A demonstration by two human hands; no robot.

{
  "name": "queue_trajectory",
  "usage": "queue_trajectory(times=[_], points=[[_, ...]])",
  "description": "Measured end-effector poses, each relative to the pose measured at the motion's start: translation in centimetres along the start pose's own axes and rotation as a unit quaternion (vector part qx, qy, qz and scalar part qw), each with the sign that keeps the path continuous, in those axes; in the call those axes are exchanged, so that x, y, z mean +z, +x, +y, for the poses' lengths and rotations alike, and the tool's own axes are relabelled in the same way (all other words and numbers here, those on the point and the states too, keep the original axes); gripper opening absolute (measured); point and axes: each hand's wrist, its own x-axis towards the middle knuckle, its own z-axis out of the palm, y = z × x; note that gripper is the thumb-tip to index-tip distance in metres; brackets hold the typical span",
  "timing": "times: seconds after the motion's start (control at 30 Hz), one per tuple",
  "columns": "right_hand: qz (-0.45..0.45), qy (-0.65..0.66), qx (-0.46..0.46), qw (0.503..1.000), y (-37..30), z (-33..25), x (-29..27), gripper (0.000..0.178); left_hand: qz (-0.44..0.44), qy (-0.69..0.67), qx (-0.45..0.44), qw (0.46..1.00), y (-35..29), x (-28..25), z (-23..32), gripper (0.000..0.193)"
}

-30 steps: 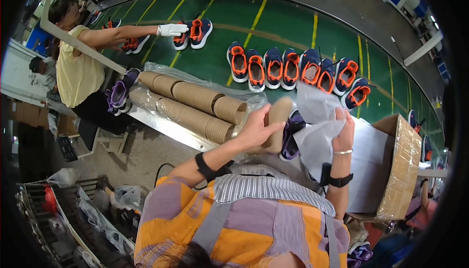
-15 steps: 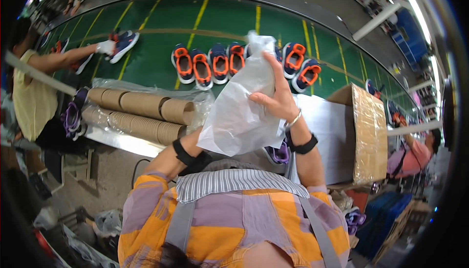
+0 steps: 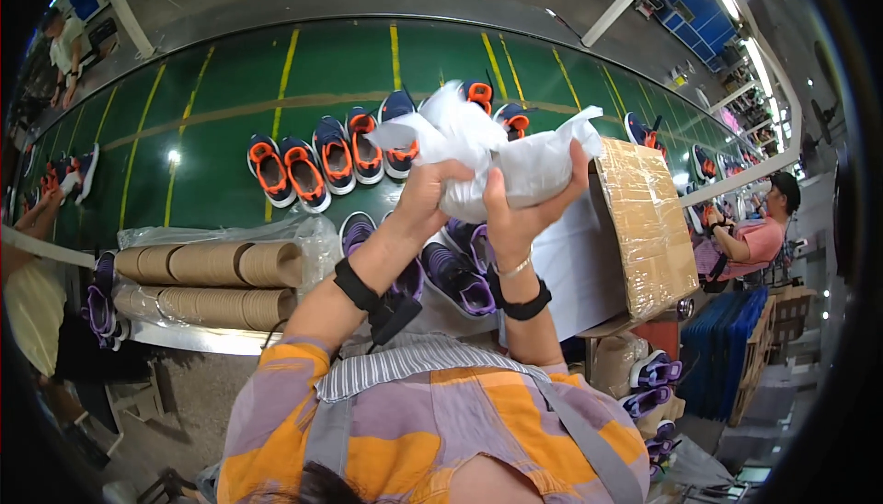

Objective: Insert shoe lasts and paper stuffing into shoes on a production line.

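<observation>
Both of my hands are raised over the bench, bunching a sheet of white tissue paper [image 3: 497,150] into a wad. My left hand [image 3: 432,193] grips its lower left side. My right hand [image 3: 524,210] closes on it from below and the right. Under my wrists lie purple shoes [image 3: 460,274] on the bench. Behind the paper, a row of navy shoes with orange insides [image 3: 308,168] stands on the green conveyor belt [image 3: 221,99].
Cardboard tubes in clear plastic [image 3: 216,279] lie at the left. An open cardboard box [image 3: 648,219] stands at the right, with more purple shoes [image 3: 648,384] below it. One person's hands [image 3: 41,205] reach in at far left; another person [image 3: 754,237] sits at right.
The paper hung open as a large sheet from my raised right hand; now both hands have crumpled it into a tight wad. My view has turned to the right along the belt.
</observation>
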Motion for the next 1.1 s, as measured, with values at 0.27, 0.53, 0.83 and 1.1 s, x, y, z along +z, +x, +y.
queue_trajectory(times=[0.27,0.53,0.83,1.1], points=[[-0.182,-0.110,-0.042,0.976,2.4,5.2,-4.7,0.039,0.060,0.253,0.014,0.965,2.0,0.5,-7.5,0.034],[-0.211,-0.025,0.249,0.945,0.3,14.7,-3.6,0.056,0.051,0.274,-0.034,0.960,4.2,-2.2,-8.9,0.037],[-0.368,-0.144,0.189,0.899,0.2,16.7,-0.7,0.060,0.089,0.213,-0.133,0.964,13.5,-11.5,-2.7,0.027],[-0.487,-0.237,0.326,0.775,-0.3,22.1,1.6,0.052,-0.141,0.853,0.041,0.502,21.7,-21.0,-3.8,0.024]])
